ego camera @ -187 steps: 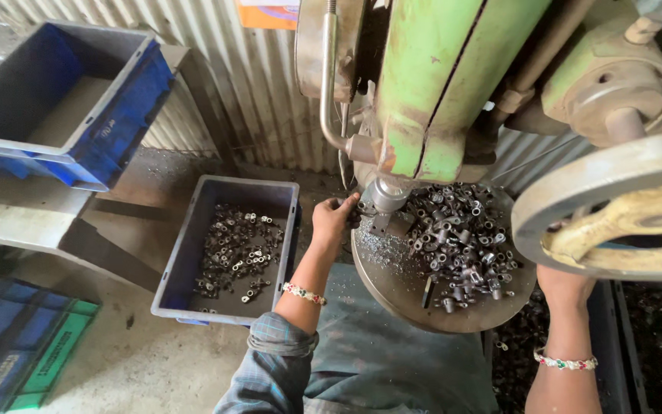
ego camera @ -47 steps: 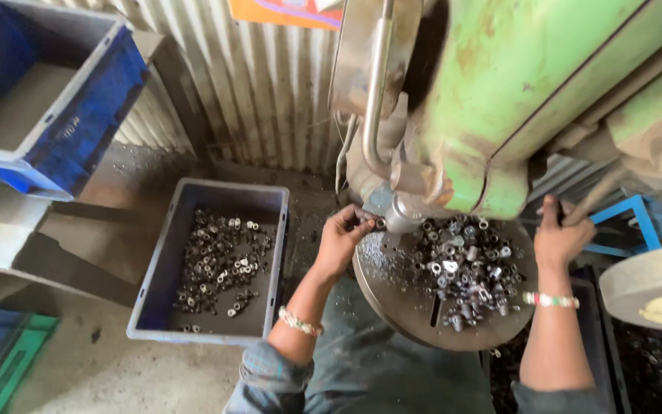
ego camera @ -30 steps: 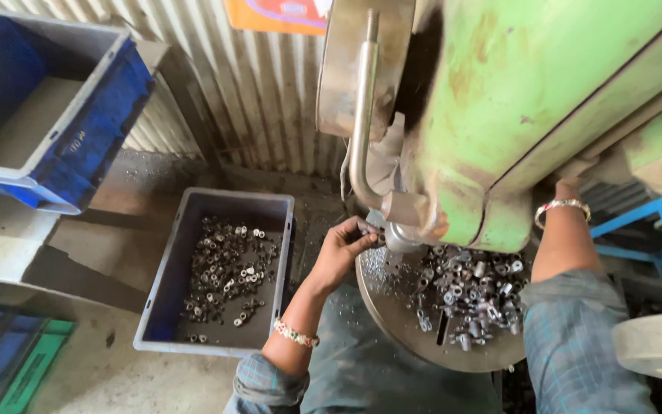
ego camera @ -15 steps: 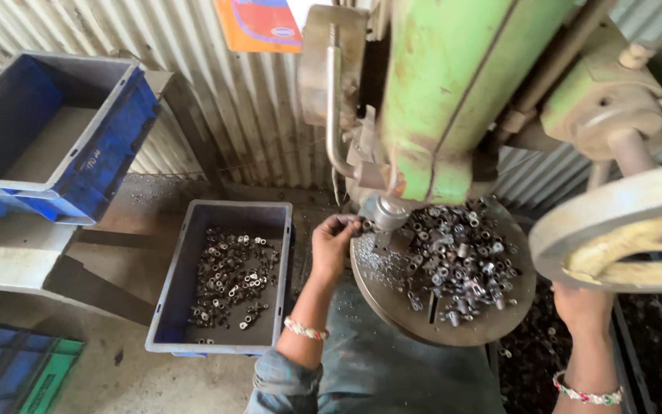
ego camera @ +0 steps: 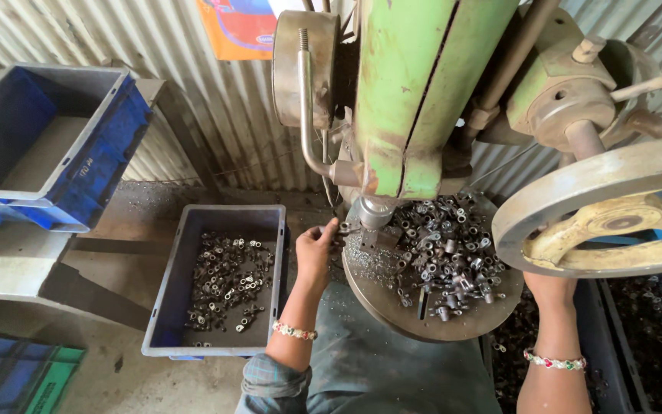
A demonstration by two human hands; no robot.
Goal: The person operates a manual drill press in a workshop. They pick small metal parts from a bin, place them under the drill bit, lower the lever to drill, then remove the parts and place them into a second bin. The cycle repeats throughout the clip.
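Head view: left hand (ego camera: 316,249) pinching a small metal part (ego camera: 344,228) under the press; right hand's grip hidden behind the handwheel (ego camera: 614,218).

- Soft, even daylight fills the scene; no single strong source shows, and nothing is harshly lit.
- The corrugated wall (ego camera: 193,92) reads bright and slightly washed out at the top left and top right corners.
- A pale sheen lies on the handwheel (ego camera: 614,207) rim and on the green machine column (ego camera: 415,92).
- Shadows are soft: dark under the round table (ego camera: 430,307), inside the grey bin (ego camera: 224,284), and in the lower right corner.
- Focus is sharp in the centre; small metal parts (ego camera: 446,245) stay distinct.
- Wide-angle distortion bends the edges, so the blue crate (ego camera: 78,176) leans outward.
- No motion blur is noticeable.
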